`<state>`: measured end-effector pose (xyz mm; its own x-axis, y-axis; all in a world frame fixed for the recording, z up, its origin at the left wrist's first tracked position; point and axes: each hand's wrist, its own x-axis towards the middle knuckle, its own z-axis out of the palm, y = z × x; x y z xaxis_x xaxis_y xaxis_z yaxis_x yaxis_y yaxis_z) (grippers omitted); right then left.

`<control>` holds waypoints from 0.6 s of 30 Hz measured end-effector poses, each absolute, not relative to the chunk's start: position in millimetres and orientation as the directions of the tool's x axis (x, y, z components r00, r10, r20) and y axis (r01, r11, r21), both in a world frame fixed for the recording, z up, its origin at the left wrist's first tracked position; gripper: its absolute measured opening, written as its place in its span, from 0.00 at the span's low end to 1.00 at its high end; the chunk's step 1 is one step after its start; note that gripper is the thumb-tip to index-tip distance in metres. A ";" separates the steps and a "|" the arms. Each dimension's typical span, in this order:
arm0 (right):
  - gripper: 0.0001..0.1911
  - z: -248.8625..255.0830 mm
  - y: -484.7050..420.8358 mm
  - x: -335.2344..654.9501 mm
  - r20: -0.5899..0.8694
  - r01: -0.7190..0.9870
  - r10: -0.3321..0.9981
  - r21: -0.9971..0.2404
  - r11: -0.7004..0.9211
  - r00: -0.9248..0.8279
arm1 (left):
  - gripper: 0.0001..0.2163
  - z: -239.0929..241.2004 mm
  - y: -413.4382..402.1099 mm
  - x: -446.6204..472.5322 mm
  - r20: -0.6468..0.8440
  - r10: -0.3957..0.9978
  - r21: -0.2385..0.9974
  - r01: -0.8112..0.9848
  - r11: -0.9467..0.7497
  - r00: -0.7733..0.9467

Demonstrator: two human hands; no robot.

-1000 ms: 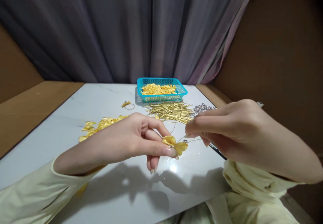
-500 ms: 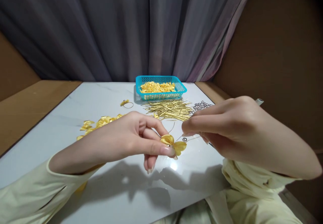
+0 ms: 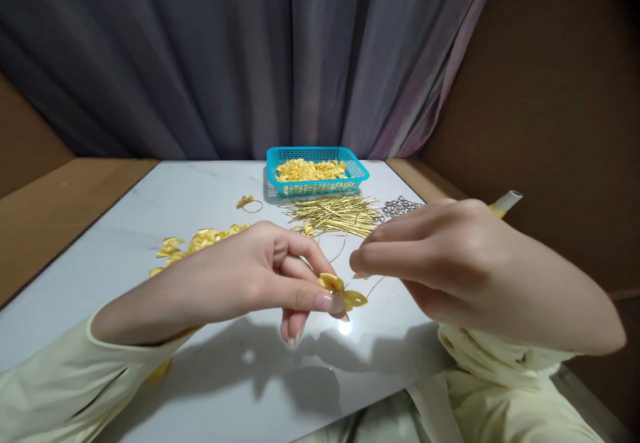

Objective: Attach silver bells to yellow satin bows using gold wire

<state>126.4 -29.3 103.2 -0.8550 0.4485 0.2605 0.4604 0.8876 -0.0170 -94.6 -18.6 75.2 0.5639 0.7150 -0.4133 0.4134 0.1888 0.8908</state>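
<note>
My left hand pinches a small yellow ribbon bow between thumb and fingers, just above the white table. My right hand is closed in a pinch on a thin gold wire pin that runs into the bow. A yellow-handled tool sticks out behind the right hand, tucked in the same grip. Both sleeves are pale yellow.
A blue basket of yellow ribbon pieces stands at the back. In front of it lie a pile of gold pins and silver beads. Loose yellow bows lie to the left, near a small ring with a bow. A curtain hangs behind.
My right hand has moved left, closer to the bow, and the silver bead seen on the wire before is now hidden. The left hand has barely shifted.
</note>
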 end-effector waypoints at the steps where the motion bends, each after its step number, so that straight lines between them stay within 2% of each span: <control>1: 0.20 103.3 -30.1 126.2 0.269 0.451 0.435 -0.004 0.893 -0.859 | 0.04 75.2 -18.6 -94.5 -0.412 0.714 0.892 0.411 0.189 0.566; 7: 0.19 102.2 -32.0 125.9 0.307 0.445 0.422 0.007 0.895 -0.853 | 0.03 79.1 -18.2 -93.4 -0.396 0.713 0.899 0.404 0.171 0.579; 12: 0.22 103.5 -31.7 126.0 0.311 0.430 0.421 -0.045 0.902 -0.852 | 0.08 78.3 -17.0 -93.6 -0.349 0.722 0.923 0.352 0.156 0.598; 18: 0.20 105.2 -31.8 127.5 0.331 0.437 0.415 -0.012 0.900 -0.847 | 0.06 74.4 -15.4 -95.0 -0.314 0.726 0.938 0.319 0.136 0.612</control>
<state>127.5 -31.8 105.2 -0.8472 0.4154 0.3313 0.4366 0.8996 -0.0115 -95.0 -15.4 74.4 0.6123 0.7258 -0.3135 0.3190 0.1360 0.9379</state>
